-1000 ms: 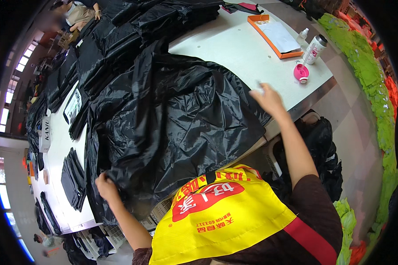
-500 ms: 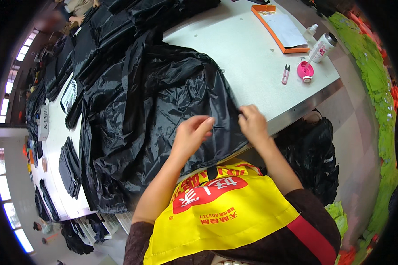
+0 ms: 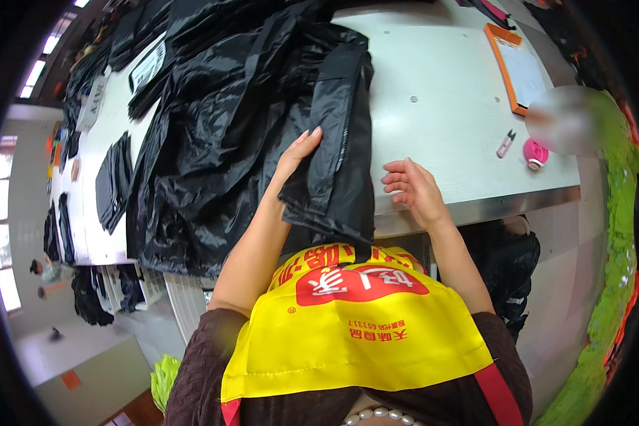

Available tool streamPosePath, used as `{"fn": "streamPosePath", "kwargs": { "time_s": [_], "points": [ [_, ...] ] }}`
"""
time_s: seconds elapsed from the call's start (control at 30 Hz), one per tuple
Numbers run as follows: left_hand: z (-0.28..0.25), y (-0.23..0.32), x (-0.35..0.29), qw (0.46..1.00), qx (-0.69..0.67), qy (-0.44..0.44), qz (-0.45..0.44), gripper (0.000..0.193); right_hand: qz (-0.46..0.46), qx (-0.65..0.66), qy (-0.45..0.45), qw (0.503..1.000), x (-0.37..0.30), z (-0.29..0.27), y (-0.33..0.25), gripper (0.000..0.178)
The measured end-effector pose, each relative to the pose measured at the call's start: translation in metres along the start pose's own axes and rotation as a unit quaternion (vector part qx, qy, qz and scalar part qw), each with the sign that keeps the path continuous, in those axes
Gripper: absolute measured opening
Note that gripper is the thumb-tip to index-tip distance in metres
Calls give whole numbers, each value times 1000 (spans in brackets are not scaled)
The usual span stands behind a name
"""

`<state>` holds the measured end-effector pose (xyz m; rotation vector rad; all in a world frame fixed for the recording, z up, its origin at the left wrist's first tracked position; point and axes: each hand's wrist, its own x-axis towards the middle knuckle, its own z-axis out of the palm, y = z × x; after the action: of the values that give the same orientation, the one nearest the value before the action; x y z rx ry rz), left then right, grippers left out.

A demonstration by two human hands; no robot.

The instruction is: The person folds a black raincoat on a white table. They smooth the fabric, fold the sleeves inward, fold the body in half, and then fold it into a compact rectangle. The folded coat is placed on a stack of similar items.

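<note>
A large glossy black garment is spread over the white table. Along its right side a folded black panel lies over it, with a toothed, zip-like line near the edge. My left hand rests against the panel's left fold, fingers stretched out along the cloth. Part of that hand is hidden by the fabric. Just right of the panel, my right hand is held above the table's front edge, fingers apart and nothing in them.
More black fabric is heaped at the far left, and a folded black stack lies left of the garment. On the right are an orange tray with paper, thread snips and a pink lid. Green cloth lines the far right.
The garment's right side is now folded over into a panel. My right hand has let go of its edge and opened. My left hand has moved against the fold.
</note>
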<state>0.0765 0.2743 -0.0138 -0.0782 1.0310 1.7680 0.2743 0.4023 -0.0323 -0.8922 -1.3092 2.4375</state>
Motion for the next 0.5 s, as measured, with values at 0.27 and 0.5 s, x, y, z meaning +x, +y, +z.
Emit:
{"fn": "streamPosePath", "kwargs": {
  "time_s": [0.27, 0.5],
  "points": [
    [-12, 10, -10, 998, 30, -59, 2, 24, -52, -53, -32, 997, 3, 70, -10, 20],
    [-41, 18, -39, 951, 287, -38, 107, 25, -86, -170, -84, 978, 16, 96, 8, 14]
  ]
}}
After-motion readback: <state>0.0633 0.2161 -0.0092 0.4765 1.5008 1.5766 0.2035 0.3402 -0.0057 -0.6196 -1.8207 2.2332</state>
